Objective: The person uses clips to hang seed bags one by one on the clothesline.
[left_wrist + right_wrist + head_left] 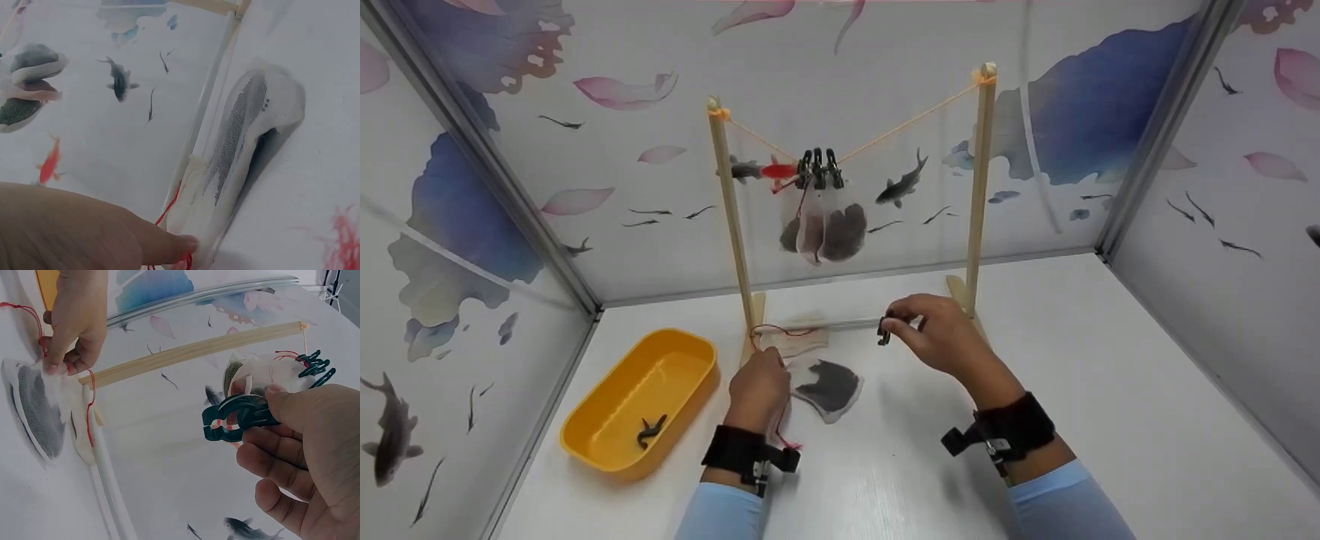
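Note:
My left hand pinches the neck of a whitish drawstring pouch with dark contents, low at the table. Red string shows by the left thumb. In the right wrist view, the pouch hangs out from the left fingers. Beyond it, a paler, flatter pouch lies by the left post. My right hand holds a dark green clip between thumb and fingers, right of the pouch. Above, several dark clips on an orange cord carry filled pouches.
Two wooden posts, the left one and the right one, hold up the sagging cord. A pale bar joins them low down. At the left stands a yellow basin with dark clips in it. Printed panels wall the table.

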Tool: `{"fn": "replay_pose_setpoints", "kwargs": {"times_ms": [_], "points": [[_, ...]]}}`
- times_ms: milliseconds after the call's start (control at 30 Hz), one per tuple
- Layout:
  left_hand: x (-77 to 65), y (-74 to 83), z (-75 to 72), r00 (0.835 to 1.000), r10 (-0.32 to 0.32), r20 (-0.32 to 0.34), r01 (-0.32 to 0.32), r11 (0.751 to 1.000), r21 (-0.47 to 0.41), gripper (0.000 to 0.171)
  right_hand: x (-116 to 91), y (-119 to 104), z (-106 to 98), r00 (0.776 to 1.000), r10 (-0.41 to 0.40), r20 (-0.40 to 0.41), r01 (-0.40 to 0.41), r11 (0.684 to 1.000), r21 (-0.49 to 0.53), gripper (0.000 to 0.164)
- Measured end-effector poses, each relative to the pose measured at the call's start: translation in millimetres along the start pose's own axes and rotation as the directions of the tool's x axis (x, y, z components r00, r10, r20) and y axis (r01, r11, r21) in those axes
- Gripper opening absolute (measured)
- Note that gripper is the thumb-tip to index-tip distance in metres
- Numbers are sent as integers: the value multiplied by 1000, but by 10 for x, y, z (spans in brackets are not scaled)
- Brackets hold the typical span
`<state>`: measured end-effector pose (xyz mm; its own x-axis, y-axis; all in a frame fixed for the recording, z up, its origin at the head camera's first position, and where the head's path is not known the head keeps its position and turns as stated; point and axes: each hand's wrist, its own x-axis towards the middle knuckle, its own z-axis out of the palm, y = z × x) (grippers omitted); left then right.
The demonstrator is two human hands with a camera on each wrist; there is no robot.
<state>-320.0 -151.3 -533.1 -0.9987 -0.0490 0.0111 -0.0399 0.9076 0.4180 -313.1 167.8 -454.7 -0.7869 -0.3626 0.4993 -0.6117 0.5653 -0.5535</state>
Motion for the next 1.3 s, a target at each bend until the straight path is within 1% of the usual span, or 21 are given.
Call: {"fn": "replay_pose_setpoints", "kwargs": {"times_ms": [33,67,167,233,300,433,567,667,733,800,867,933,1033,1100,1167,1200,1233,1267,1300], "points": [[6,4,-9,1000,3,-5,-3,1000,-16,6,3,1,0,1000,1,-2,-1,1000,2,14],[9,10,-23,1000,3,-6,-3,999,-33,6,6,4,2,1000,3,-7,-3,1000,4,14],[5,52,-92,1000,7,-20,-9,996,-93,11,12,12,1,1000,3,-29,-3,1000,11,14],[0,102,-156,998,16,-53,-23,990,-139,11,17,19,-5,998,1,-56,0,1000,20,14],[-11,164,-232,994,22,-104,-42,981,-187,10,22,27,-15,996,-7,-92,9,1000,28,14],[-70,297,-418,977,28,-212,-85,960,-265,10,34,24,-47,985,-2,-170,16,997,81,14],[-170,389,-623,948,22,-317,-128,939,-318,12,74,-6,-103,974,28,-223,9,987,163,14],[-213,427,-780,915,20,-402,-173,922,-346,14,158,-58,-192,968,32,-251,16,983,185,14],[-208,452,-896,892,26,-451,-205,913,-353,16,238,-116,-290,963,14,-268,36,982,183,13],[-173,488,-1035,865,44,-499,-243,908,-342,18,338,-198,-417,957,-15,-291,68,983,172,13],[-120,543,-1200,836,61,-546,-278,904,-326,19,462,-298,-556,946,-63,-318,120,980,161,14],[-45,615,-1376,810,72,-582,-306,899,-314,21,616,-417,-691,936,-100,-337,164,972,168,15],[81,743,-1623,763,99,-638,-352,892,-283,23,894,-621,-849,927,-112,-357,192,961,198,19],[161,828,-1770,732,113,-672,-375,890,-259,23,1084,-763,-928,930,-91,-356,179,958,223,20],[223,907,-1893,696,123,-707,-390,892,-229,23,1259,-894,-983,937,-63,-342,152,959,240,22],[251,949,-1951,684,120,-719,-391,893,-224,22,1342,-951,-1006,942,-51,-333,135,963,234,21],[283,992,-2002,676,114,-728,-389,894,-222,21,1421,-1004,-1024,945,-41,-323,119,967,223,21],[319,1038,-2047,673,107,-732,-388,893,-226,20,1497,-1054,-1039,950,-29,-312,99,973,209,21],[362,1087,-2084,676,100,-730,-384,893,-234,20,1572,-1096,-1051,953,-22,-303,84,978,192,21]]}}
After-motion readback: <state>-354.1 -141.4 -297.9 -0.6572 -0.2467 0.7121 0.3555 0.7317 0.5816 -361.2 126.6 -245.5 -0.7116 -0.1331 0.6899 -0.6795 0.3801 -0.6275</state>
